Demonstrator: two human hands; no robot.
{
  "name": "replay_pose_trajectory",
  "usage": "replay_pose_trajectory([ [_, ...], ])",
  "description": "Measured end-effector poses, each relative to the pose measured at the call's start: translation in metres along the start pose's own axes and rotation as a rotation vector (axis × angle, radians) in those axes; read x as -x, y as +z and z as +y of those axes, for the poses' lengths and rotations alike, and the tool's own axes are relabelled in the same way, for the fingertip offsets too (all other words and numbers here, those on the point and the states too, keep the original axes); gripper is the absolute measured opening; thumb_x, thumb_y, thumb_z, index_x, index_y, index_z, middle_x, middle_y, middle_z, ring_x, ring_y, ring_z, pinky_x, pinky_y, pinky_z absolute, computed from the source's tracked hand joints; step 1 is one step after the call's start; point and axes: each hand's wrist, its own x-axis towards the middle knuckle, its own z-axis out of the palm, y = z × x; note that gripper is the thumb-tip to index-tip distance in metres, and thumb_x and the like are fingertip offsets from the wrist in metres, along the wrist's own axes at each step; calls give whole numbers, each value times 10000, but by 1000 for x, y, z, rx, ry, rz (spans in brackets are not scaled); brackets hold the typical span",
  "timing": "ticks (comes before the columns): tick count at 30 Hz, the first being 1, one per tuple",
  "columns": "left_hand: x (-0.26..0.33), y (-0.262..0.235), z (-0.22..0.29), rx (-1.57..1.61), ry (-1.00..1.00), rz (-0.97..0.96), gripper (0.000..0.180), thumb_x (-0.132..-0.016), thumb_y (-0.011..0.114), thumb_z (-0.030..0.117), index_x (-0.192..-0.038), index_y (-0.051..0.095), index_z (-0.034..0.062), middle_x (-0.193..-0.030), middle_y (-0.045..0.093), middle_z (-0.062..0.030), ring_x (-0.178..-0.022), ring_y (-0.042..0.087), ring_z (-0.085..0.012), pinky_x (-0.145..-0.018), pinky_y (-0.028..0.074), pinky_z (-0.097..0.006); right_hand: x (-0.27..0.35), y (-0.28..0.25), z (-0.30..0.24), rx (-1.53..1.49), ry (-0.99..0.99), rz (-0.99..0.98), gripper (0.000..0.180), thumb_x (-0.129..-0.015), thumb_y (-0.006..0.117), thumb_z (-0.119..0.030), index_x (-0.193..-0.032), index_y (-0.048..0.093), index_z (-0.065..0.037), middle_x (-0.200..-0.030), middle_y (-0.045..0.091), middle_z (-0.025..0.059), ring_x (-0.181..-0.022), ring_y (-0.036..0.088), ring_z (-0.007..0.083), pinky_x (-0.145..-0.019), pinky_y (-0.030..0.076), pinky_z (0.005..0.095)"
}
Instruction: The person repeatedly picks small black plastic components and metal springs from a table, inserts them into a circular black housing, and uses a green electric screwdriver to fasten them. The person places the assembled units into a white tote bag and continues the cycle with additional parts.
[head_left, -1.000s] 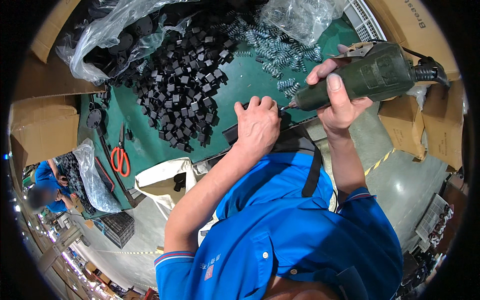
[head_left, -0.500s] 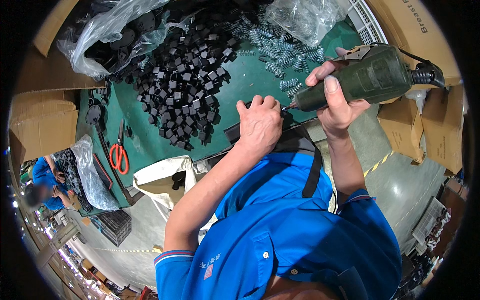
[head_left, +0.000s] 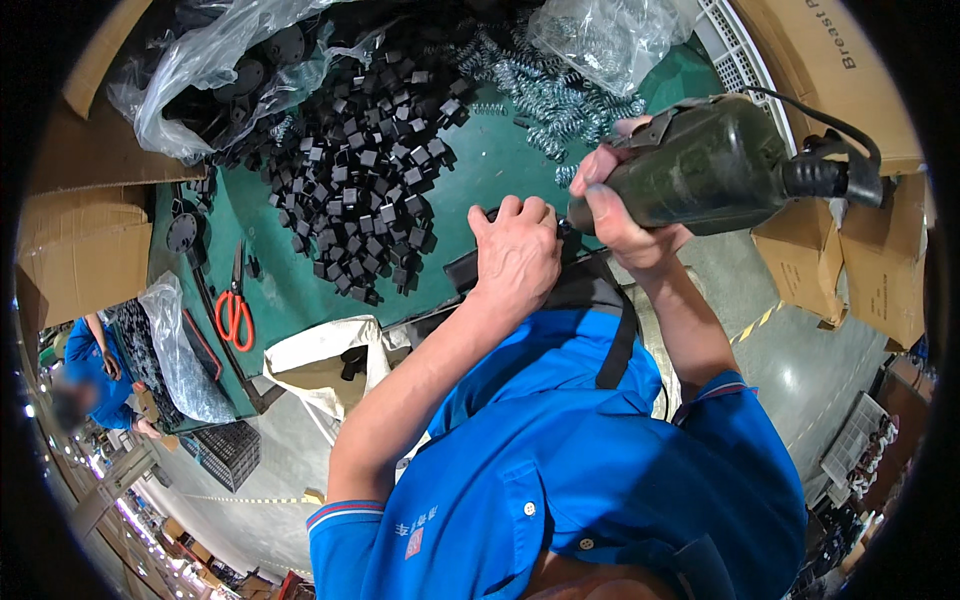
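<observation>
My right hand (head_left: 632, 228) is wrapped round a dark green corded electric screwdriver (head_left: 715, 165), held tilted with its nose toward my left hand. My left hand (head_left: 518, 250) is closed over a black plastic part (head_left: 462, 270) at the table's near edge. Most of that part is under my fingers, so its full shape does not show. The screwdriver's nose is right beside my left fingers; its tip is hidden. Beyond my left hand lies a heap of small black blocks (head_left: 365, 165). Metal coil springs (head_left: 560, 105) are piled farther back, to its right.
Orange-handled scissors (head_left: 235, 318) lie on the green table (head_left: 290, 295) at the left. A white bag (head_left: 318, 350) hangs below the table edge. Cardboard boxes (head_left: 85, 240) flank the table, and clear plastic bags (head_left: 600, 45) lie at the back. A co-worker (head_left: 90, 370) is at far left.
My right hand has moved the screwdriver left and closer to my left hand, covering the gap where its tip showed. My left hand stays almost in place. The co-worker's arms have shifted.
</observation>
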Motion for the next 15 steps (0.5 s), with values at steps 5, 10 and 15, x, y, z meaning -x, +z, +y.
replay_pose_trajectory([
  [5,2,2,0,11,5,30,140,-769,652,181,-856,662,72,-909,567,-42,-913,538,-239,-810,353,-513,-2,-5,0,-1,-17,-86,481,-757,555,126,-1190,399,-9,-860,543,82,-778,573,190,-747,506,356],
  [10,2,2,1,3,4,18,134,-764,633,166,-859,660,75,-906,567,-42,-920,540,-235,-804,352,-507,6,0,9,-114,73,0,439,-750,559,120,-1144,420,-13,-846,549,80,-762,576,182,-718,505,346],
  [15,4,0,-4,12,71,64,157,-756,632,158,-895,657,90,-903,568,-36,-934,548,-222,-801,349,-500,-12,-6,11,-522,122,-158,645,-682,674,-108,-1247,421,76,-787,590,110,-705,607,205,-619,515,346],
])
